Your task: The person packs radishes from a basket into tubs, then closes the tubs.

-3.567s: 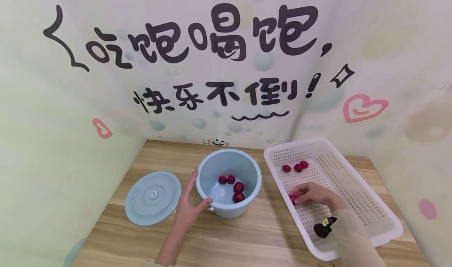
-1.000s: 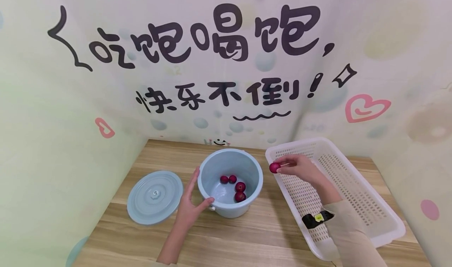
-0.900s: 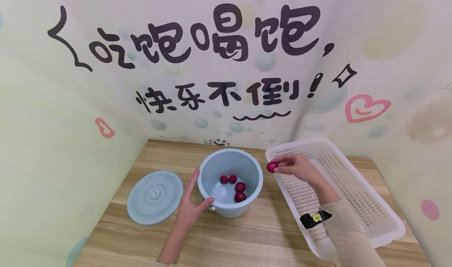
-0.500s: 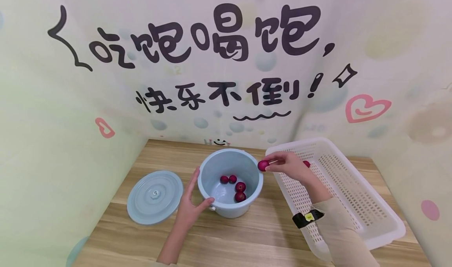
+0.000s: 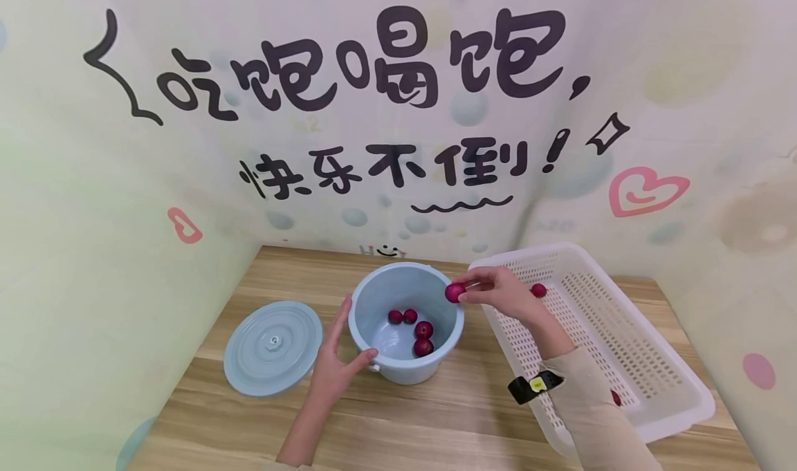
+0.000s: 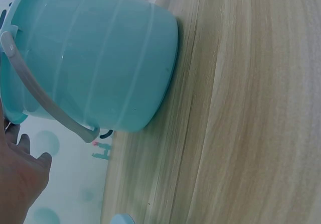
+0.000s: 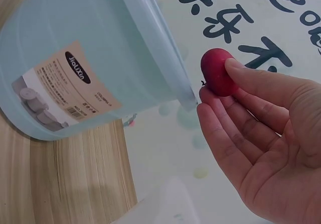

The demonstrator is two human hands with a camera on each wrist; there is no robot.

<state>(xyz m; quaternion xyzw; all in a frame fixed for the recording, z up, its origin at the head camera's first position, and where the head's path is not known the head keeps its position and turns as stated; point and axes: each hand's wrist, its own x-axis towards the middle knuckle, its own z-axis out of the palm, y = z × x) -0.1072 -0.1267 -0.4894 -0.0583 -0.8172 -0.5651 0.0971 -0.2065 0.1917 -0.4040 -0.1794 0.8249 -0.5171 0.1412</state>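
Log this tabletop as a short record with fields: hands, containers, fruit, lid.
Right hand: right hand pinches a red fruit by the bucket's rim
Left hand: left hand touches the bucket at its rim
Container 1: blue bucket, upright, uncovered
In bucket: four red fruits
Container 2: white basket, on the bucket's right
In basket: two red fruits in view; the arm may hide more
Lid: blue lid, on the table left of the bucket

Bright, softly lit head view, dimmer wrist views
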